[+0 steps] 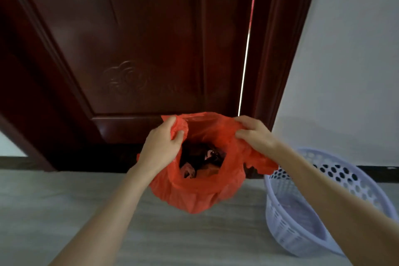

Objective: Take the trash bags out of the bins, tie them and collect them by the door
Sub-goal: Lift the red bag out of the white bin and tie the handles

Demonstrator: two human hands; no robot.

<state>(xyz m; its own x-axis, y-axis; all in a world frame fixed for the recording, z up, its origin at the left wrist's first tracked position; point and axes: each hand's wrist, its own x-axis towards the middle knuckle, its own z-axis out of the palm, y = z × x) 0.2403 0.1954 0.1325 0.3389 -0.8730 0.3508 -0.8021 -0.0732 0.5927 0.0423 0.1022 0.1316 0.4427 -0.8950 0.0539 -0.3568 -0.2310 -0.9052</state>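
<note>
The red trash bag (200,192) hangs upright in front of the dark wooden door (133,49), its mouth facing up toward the camera and its long axis running top to bottom, from the stretched rim down to the rounded, sagging bottom. That bottom sits low over the pale floor (64,211); whether it touches the floor cannot be told. No brand, label or writing can be read on the bag or anywhere else.

The bag is thin, glossy, orange-red plastic, wrinkled and partly see-through at the sides. Its mouth is pulled wide, and dark scraps and a few pale crumpled pieces lie inside.

The left hand (160,143) holds the left side of the rim, its grip pressed together on a bunched fold of plastic, thumb toward the opening and fingers curled over the edge. The right hand (254,134) pinches the right side of the rim between thumb and fingers, and a loose flap of the bag droops below its wrist.

A pale lilac plastic basket bin (302,211) with a perforated wall lies tipped on the floor to the right of the bag, near it, beside the white wall (349,60). A thin bright line of light shows along the door's right edge.
</note>
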